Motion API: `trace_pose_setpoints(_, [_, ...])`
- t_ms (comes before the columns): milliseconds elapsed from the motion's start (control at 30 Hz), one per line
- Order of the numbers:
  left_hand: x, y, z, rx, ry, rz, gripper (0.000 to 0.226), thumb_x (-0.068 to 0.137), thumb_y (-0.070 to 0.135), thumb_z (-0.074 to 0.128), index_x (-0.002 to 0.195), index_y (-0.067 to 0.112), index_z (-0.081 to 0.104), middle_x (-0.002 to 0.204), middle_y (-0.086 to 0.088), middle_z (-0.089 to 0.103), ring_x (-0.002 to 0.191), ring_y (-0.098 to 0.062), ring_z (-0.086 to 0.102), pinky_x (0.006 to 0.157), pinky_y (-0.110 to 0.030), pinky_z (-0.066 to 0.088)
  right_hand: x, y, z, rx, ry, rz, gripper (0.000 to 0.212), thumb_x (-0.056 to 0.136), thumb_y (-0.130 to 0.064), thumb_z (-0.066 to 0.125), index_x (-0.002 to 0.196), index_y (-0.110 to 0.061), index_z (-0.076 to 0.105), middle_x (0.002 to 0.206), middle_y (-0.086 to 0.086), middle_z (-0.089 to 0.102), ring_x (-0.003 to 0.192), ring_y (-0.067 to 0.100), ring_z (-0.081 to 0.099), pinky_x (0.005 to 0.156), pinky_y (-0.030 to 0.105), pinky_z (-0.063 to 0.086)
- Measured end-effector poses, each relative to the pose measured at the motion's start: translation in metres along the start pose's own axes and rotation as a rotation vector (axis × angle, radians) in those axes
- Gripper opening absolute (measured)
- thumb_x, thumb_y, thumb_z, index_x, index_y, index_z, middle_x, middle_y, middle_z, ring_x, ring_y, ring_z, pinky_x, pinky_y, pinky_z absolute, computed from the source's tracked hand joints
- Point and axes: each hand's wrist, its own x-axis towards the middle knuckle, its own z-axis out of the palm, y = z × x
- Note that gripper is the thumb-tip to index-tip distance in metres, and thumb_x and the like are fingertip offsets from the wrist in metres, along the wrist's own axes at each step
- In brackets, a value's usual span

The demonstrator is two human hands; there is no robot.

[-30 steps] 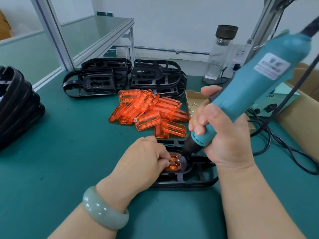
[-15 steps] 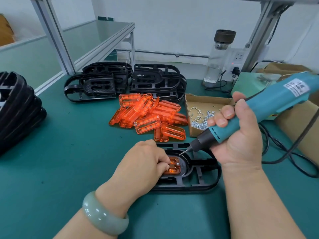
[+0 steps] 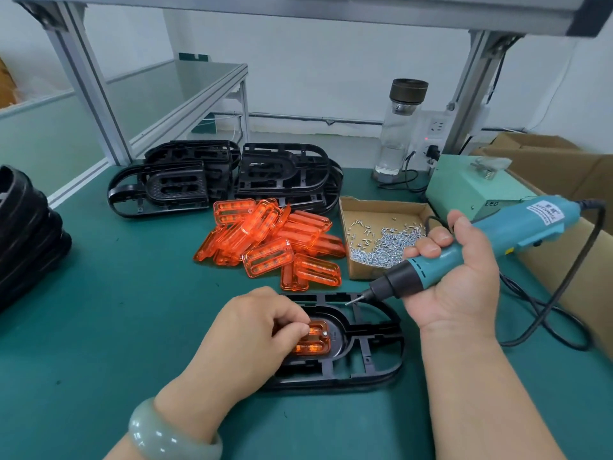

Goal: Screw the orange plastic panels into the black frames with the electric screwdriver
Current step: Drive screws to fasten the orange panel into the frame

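Pinches the orange panel (image 3: 313, 340) into the black frame (image 3: 374, 356) at 6 o'clock with the left hand (image 3: 255, 330), steadying it for screwing. Grips the electric screwdriver (image 3: 491, 237) in the right hand (image 3: 457, 287) at 3 o'clock, with bit raised clear.

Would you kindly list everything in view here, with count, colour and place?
Work frame: one, black, front centre.
Seated panel: one, orange, inside work frame.
Loose panels: pile, orange, mid-mat.
Spare frames: stacks, black, back and left edge.
Screws: many, silver, in cardboard tray.
Cardboard tray: one, brown, right of loose panels.
Electric screwdriver: one, teal, tip near work frame.
Bottle: one, clear, dark cap, back.
Power box: one, pale green, back right.
Cardboard boxes: several, brown, far right.
Mat: one, green, covering bench.
Bracelet: one, pale green, left wrist.
Left hand: fingers curled on seated panel.
Right hand: grips electric screwdriver.
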Motion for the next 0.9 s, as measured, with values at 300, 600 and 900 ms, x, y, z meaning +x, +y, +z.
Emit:
trace_pose_setpoints(300, [0.003, 0.004, 0.002, -0.130, 0.263, 0.029, 0.032, 0.080, 0.014, 0.071, 0.075, 0.044, 0.063, 0.085, 0.026, 0.062, 0.072, 0.004, 0.058, 0.065, -0.003, 0.040, 0.002, -0.002, 0.000, 0.017, 0.056, 0.003, 0.007, 0.096, -0.019, 0.052, 0.089, -0.021, 0.052, 0.057, -0.010, 0.046, 0.044, 0.005, 0.042, 0.052, 0.018, 0.042])
trace_pose_setpoints(600, [0.065, 0.047, 0.004, 0.011, 0.077, 0.241, 0.036, 0.089, 0.020, 0.060, 0.125, 0.027, 0.058, 0.112, 0.016, 0.063, 0.099, 0.003, 0.057, 0.090, -0.017, 0.044, 0.004, -0.004, 0.000, 0.022, 0.071, 0.015, 0.009, 0.096, -0.019, 0.053, 0.087, -0.022, 0.050, 0.055, -0.011, 0.045, 0.043, 0.004, 0.041, 0.050, 0.017, 0.042])
trace_pose_setpoints(900, [0.151, 0.073, 0.053, 0.358, -0.215, 0.156, 0.043, 0.096, 0.028, 0.046, 0.138, 0.021, 0.042, 0.137, -0.005, 0.051, 0.124, -0.025, 0.049, 0.107, -0.041, 0.034, 0.007, -0.002, 0.001, 0.007, 0.104, 0.032, 0.012, 0.097, -0.018, 0.050, 0.086, -0.021, 0.050, 0.055, -0.010, 0.044, 0.042, 0.004, 0.041, 0.049, 0.017, 0.042])
